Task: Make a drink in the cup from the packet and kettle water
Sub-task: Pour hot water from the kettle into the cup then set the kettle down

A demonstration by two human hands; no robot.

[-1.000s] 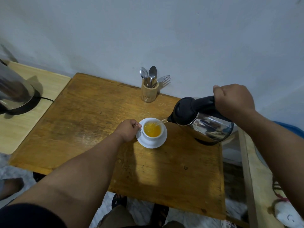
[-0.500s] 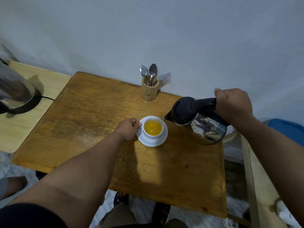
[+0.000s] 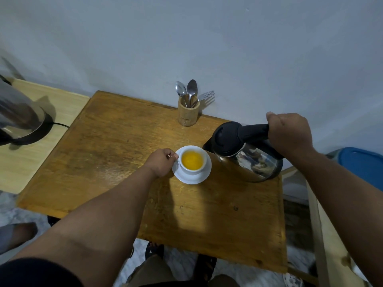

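Observation:
A white cup (image 3: 199, 170) full of orange-yellow drink stands on a white saucer (image 3: 192, 178) near the middle of the wooden table (image 3: 116, 162). My left hand (image 3: 160, 164) pinches the cup's handle on its left side. My right hand (image 3: 289, 133) grips the black handle of a steel kettle (image 3: 248, 158) with a black lid, held nearly level just right of the cup, its spout close to the rim. No water stream is visible. I see no packet.
A bamboo holder (image 3: 188, 113) with spoons and a fork stands at the table's back edge by the wall. A second steel kettle (image 3: 19, 119) on its base sits on the pale side table at left. A blue object (image 3: 361, 164) lies at right.
The kettle has tipped back from its pouring tilt toward level and drawn slightly right of the cup. The drink level in the cup has risen. My left hand stays on the cup handle.

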